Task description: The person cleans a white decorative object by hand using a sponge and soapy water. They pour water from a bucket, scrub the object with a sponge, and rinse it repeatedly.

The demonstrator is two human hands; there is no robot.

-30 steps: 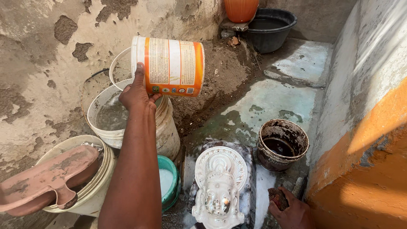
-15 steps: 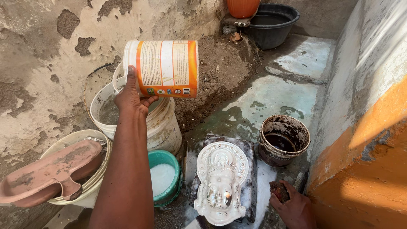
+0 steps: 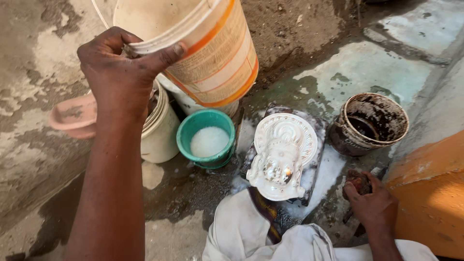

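My left hand (image 3: 121, 72) grips the rim of a white and orange plastic container (image 3: 208, 48), held tilted in the air above a small green bowl (image 3: 207, 138) with white liquid in it. A white moulded relief figure (image 3: 283, 154) lies on a dark slab on the wet ground, just right of the bowl. My right hand (image 3: 369, 203) rests low on the ground to the right, closed around a small dark brownish object (image 3: 359, 181) that I cannot make out. A white cloth (image 3: 241, 232) covers my lap at the bottom.
A dirty dark-stained bucket (image 3: 369, 123) stands right of the figure. A white bucket (image 3: 162, 128) with a pink mould piece (image 3: 72, 116) on it sits at the left by a rough wall. An orange wall (image 3: 430, 193) bounds the right side.
The view has dropped and moved closer. My left hand has brought the container down and nearer, tilting it over the green bowl. My right hand stays low at the right.
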